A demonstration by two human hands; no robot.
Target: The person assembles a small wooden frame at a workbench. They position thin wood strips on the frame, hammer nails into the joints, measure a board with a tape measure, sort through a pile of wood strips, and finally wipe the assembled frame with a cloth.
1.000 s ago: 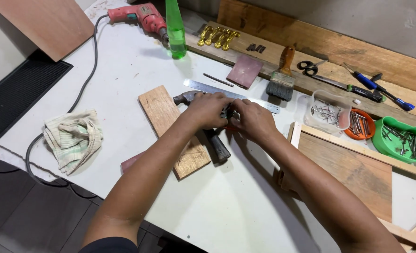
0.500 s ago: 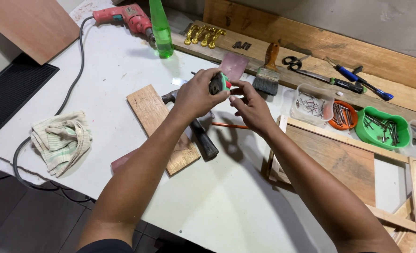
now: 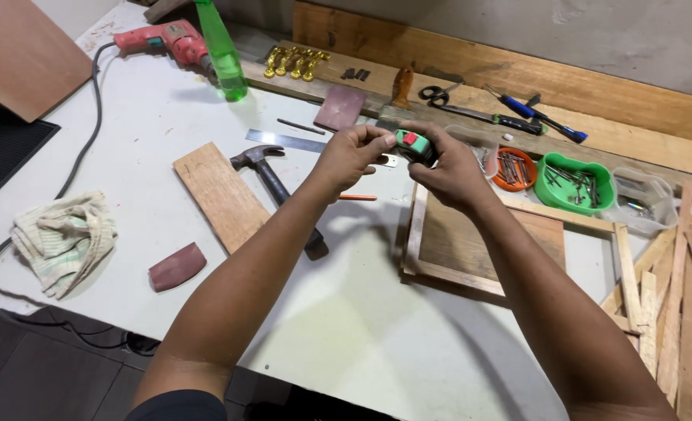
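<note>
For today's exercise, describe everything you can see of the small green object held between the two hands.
The small green object is a compact, plastic-looking casing with a red button on top and a dark edge. It is held above the white table, pinched between the left hand and the right hand, which hide most of it. It looks like a tape measure, though that is uncertain.

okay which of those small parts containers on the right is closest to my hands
The round orange dish of nails, just beyond your right hand; the green tub and clear plastic container sit farther right.
</note>
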